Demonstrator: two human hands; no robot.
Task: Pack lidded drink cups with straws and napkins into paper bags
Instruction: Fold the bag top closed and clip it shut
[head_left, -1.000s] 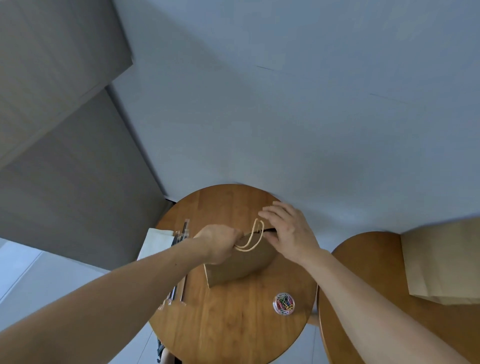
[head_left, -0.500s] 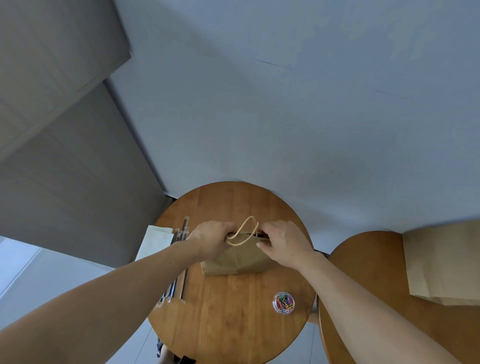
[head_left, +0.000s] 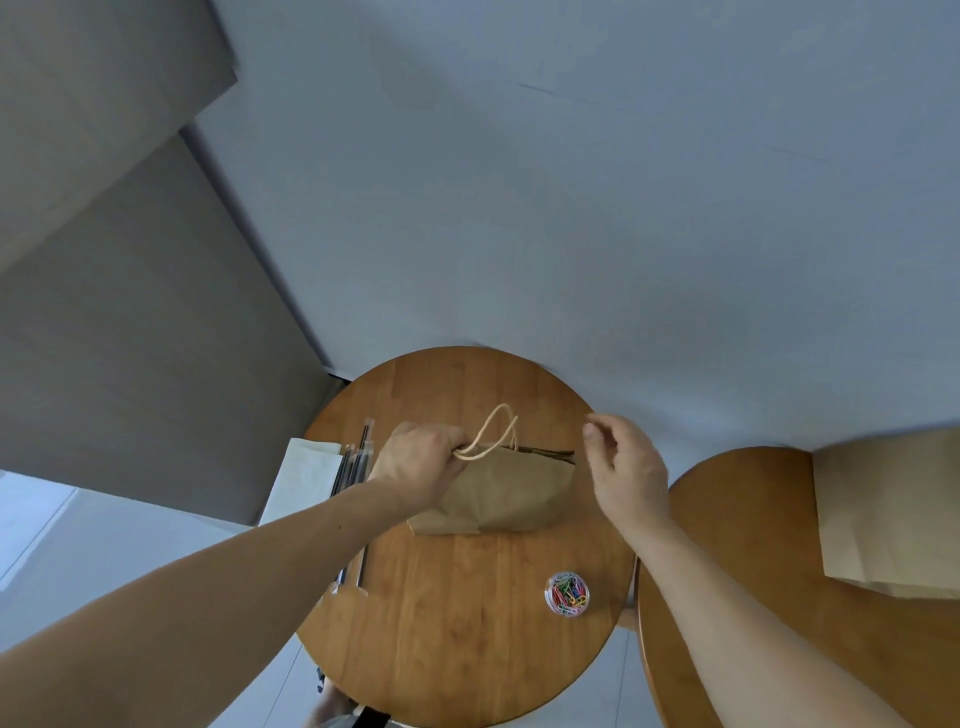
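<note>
The left hand (head_left: 421, 462) has its fingers curled round the top left corner of the brown paper bag (head_left: 509, 493), pinching the base of the pale cord handles (head_left: 493, 431), whose loops stand up just right of its knuckles. The bag lies on the round wooden table (head_left: 457, 649), stretching from under the left hand toward the right hand (head_left: 626, 467). The right hand hovers just off the bag's top right corner, grasping nothing, its fingers loosely bent and apart from the paper. Just left of the left hand lie wrapped straws (head_left: 353, 462) beside a white napkin (head_left: 301, 478). Below the right wrist sits a small clear tub of coloured paper clips (head_left: 567, 593). Well right of the right hand, another brown bag (head_left: 893, 519) rests on a second table (head_left: 727, 519).
</note>
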